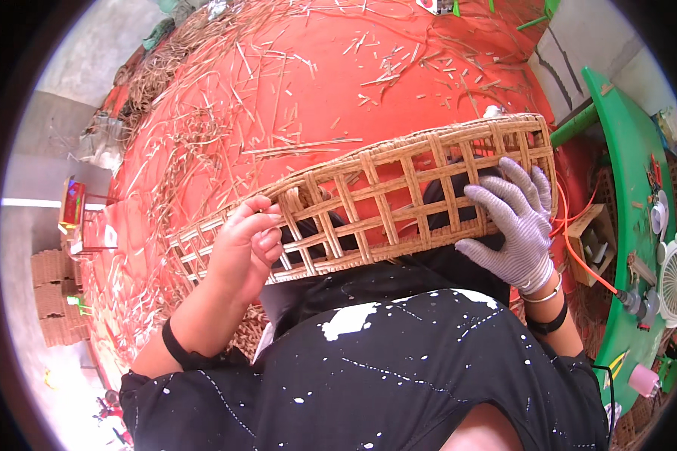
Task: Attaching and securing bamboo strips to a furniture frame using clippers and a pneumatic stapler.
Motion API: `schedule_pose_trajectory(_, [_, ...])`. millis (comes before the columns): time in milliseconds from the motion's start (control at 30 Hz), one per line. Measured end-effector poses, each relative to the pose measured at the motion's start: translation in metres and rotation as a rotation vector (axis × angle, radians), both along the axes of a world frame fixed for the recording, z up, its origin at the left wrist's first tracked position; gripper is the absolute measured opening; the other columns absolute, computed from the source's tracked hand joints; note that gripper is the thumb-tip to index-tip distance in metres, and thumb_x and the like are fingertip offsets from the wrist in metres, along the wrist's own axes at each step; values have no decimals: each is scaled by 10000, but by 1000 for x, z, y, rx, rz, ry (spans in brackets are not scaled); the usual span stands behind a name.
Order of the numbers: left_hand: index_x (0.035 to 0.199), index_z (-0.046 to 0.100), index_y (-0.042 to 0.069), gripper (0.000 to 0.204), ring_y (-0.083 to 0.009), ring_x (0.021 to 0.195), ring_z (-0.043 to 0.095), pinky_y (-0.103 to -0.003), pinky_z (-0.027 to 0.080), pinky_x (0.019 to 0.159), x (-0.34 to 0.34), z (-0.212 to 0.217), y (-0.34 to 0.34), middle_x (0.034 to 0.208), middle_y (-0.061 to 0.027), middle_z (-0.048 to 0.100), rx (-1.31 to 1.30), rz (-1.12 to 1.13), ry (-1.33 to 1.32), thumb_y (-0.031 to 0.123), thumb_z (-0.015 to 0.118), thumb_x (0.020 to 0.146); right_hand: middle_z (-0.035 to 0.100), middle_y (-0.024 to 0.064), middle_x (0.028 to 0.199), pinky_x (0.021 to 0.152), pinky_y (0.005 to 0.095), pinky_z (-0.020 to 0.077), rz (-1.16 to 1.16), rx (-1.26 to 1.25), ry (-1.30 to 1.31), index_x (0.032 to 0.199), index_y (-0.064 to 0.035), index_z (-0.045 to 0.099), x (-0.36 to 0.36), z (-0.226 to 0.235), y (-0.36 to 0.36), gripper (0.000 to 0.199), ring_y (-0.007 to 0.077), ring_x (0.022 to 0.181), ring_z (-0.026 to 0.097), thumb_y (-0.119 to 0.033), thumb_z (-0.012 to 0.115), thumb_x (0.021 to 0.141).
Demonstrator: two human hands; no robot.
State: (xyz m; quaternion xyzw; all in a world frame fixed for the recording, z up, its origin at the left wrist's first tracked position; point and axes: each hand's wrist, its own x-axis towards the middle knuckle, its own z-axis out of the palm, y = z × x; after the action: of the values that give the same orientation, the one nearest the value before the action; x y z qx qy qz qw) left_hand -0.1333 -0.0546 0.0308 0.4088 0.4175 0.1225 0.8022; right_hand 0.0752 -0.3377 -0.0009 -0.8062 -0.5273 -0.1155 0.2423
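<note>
A long woven basket frame (387, 197) of tan cane strips in an open square lattice lies across my lap, its right end tilted up. My left hand (247, 242), bare, is in front of the left part of the lattice, thumb and fingers pinched together. Whatever is between those fingertips is too small to make out. My right hand (513, 225) wears a pale grey striped glove. Its fingers are spread over the right end of the lattice, resting against the strips without wrapping round them.
Cut strips (387, 75) are scattered over the red floor covering (316, 90), with a heap of cane (158, 83) at far left. On the right stands a green table (628, 165) with tools and a white fan (675, 282). An orange hose (585, 257) runs beside a wooden box (596, 239).
</note>
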Motion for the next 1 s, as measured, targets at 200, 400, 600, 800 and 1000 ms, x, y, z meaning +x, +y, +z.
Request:
schedule_pose_trajectory(200, [1084, 492, 80, 276, -51, 468, 348, -194, 293, 413, -3, 8, 4, 975, -42, 569, -56, -79, -18, -24, 537, 832, 623, 52, 981, 911, 412, 398, 61, 190, -32, 998, -132, 676, -12, 25, 23, 348, 261, 1005, 582, -240, 775, 682])
schedule_pose_trajectory(400, [1105, 471, 68, 288, -57, 462, 354, -207, 295, 397, -2, 2, 2, 995, -52, 566, -51, -65, -33, -9, 523, 833, 637, 121, 734, 613, 421, 497, 359, -47, 416, 874, -113, 655, -44, 52, 107, 189, 315, 697, 634, -281, 570, 881])
schedule_pose_trajectory(600, [1118, 436, 71, 274, -64, 433, 337, -216, 282, 373, -3, 5, 5, 1002, -79, 580, -60, -115, -53, 61, 506, 852, 652, 116, 716, 644, 418, 509, 269, -335, 552, 926, -105, 667, -72, 34, 155, 255, 318, 710, 650, -340, 601, 850])
schedule_pose_trajectory(800, [1080, 440, 65, 254, -87, 414, 336, -251, 268, 390, -6, -5, 11, 630, -6, 436, -13, -162, -104, 88, 558, 856, 638, 90, 639, 552, 330, 492, 89, -238, 559, 921, -44, 671, -78, 32, 158, 287, 208, 579, 621, -314, 677, 824])
schedule_pose_trajectory(1000, [1114, 459, 60, 250, -52, 406, 353, -208, 309, 360, -7, -8, 19, 921, -93, 627, 21, -224, -114, 84, 538, 878, 632, 148, 662, 595, 365, 497, 53, -178, 858, 863, -20, 678, -81, 17, 172, 286, 285, 606, 631, -300, 675, 808])
